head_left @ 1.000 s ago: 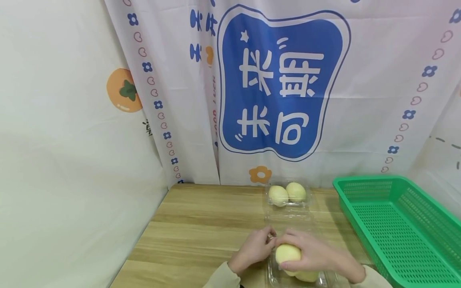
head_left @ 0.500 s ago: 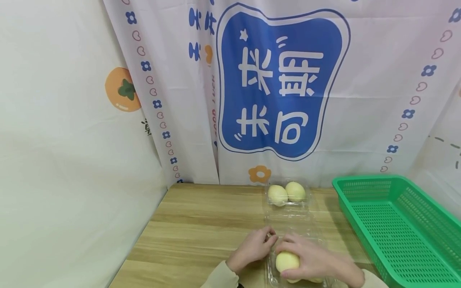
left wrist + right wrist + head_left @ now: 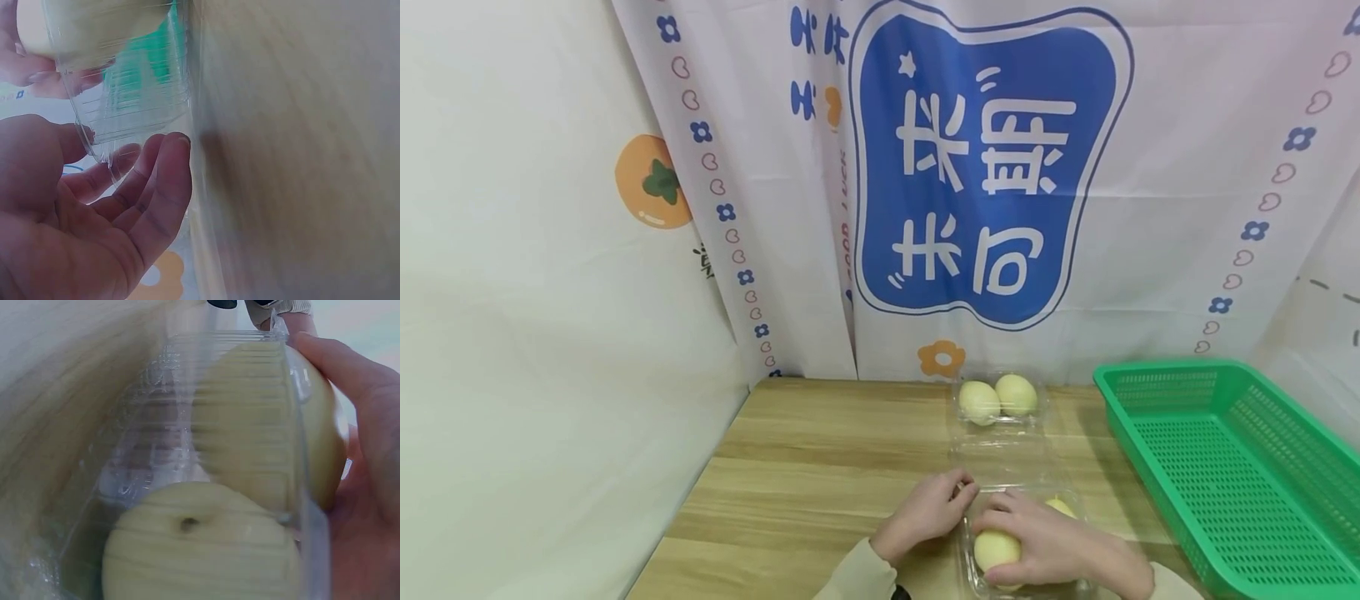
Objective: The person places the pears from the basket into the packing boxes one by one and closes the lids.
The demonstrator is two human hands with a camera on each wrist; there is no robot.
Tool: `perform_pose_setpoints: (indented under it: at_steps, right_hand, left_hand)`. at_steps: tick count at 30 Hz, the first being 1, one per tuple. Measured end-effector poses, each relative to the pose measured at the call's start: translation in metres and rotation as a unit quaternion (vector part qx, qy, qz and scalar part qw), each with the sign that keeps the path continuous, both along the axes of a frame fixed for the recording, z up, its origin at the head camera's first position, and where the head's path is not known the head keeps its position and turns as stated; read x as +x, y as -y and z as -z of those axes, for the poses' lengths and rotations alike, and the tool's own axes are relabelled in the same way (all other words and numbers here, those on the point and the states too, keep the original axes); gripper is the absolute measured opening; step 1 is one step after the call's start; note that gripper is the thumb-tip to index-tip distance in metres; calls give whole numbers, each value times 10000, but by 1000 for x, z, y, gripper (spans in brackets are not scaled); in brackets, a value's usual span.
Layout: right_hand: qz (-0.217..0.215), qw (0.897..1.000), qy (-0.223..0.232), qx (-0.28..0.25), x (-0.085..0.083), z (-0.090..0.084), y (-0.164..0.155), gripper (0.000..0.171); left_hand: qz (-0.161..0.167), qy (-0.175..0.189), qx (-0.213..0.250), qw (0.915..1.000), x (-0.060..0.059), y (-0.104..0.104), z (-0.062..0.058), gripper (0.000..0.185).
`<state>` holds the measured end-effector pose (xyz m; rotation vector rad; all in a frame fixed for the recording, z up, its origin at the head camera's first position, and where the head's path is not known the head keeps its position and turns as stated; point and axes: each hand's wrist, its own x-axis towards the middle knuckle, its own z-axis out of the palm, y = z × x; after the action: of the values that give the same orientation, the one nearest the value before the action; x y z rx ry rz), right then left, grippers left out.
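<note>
In the head view my left hand (image 3: pixel 929 506) is at the left side of an open clear plastic box (image 3: pixel 967 575). The left wrist view shows its thumb over the rim and its fingers (image 3: pixel 164 194) curled around the outside of the box's corner. My right hand (image 3: pixel 1041 537) grips a pale yellow pear (image 3: pixel 997 551) over the left part of this box. A second pear (image 3: pixel 194 550), its dimple showing, sits in the box beside the held one in the right wrist view. The right hand partly covers the box's contents in the head view.
Two more pears (image 3: pixel 1017 395) lie in another clear box (image 3: pixel 1041 408) at the table's back edge. The open lid (image 3: pixel 1003 458) extends behind the near box. A green plastic basket (image 3: pixel 1150 479) stands on the right. A printed curtain (image 3: pixel 1157 275) hangs behind the wooden table (image 3: pixel 805 467).
My right hand has brought the held pear slightly toward me and lower into the box. A pear now shows beyond the right hand. The left hand has stayed at the box's side.
</note>
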<state>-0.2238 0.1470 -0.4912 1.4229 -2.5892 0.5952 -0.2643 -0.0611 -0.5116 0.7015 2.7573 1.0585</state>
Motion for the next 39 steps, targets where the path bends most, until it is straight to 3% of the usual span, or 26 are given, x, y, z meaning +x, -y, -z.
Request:
perform_pose_setpoints:
  at_steps: [8,18,26,34,39]
  right_hand:
    - [4,9997,-219,98,-2,-1,-2,38]
    - [750,9964,-395,-68,-5,-10,-20,29]
    - [1116,9934,-252,-79,-9,-8,-27,23]
    - [1331,9856,-580,-870,-19,2,-38,4]
    - [1588,9762,-648,-1328,-25,4,-47,10]
  left_hand:
    - [-12,-222,-118,9997,-5,-1,-1,26]
    - [11,-148,-91,9998,-11,4,-2,27]
    - [-6,-256,-71,9996,-14,7,-3,25]
    - [-63,18,223,9997,-10,7,2,24]
    - [-113,96,339,9993,-8,7,5,28]
